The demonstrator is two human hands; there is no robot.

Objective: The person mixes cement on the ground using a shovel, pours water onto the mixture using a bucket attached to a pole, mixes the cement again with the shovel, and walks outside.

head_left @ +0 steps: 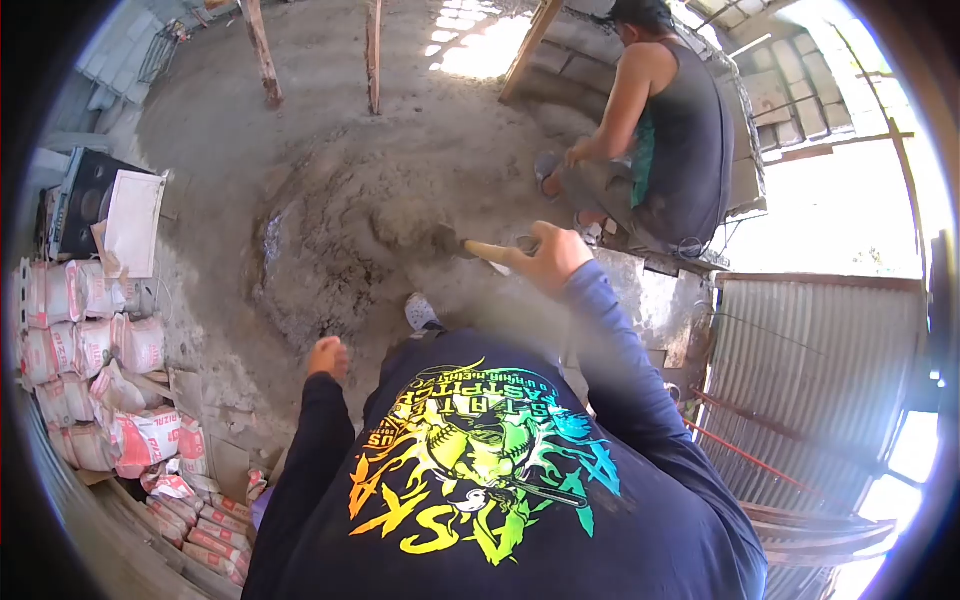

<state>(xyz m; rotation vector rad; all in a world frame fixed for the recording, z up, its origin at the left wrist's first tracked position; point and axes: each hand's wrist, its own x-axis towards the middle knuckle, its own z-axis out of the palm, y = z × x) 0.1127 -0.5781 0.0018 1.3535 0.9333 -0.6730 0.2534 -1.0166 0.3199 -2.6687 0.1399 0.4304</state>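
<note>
My right hand (pixel 550 257) is closed around the wooden handle of a shovel (pixel 486 251). The shovel's dark metal end reaches left to a wet grey mound of mortar or concrete (pixel 410 215), and its blade is partly hidden there. My left hand (pixel 328 358) hangs apart from the shovel, near the lower edge of the spread mix (pixel 310 270). Its fingers are curled, with nothing visible in them.
A co-worker (pixel 680 140) crouches at the upper right beside a block wall. Stacked cement bags (pixel 145 440) and a black appliance (pixel 85 205) line the left side. Wooden posts (pixel 374 60) stand at the back. Corrugated metal sheeting (pixel 790 370) is at right.
</note>
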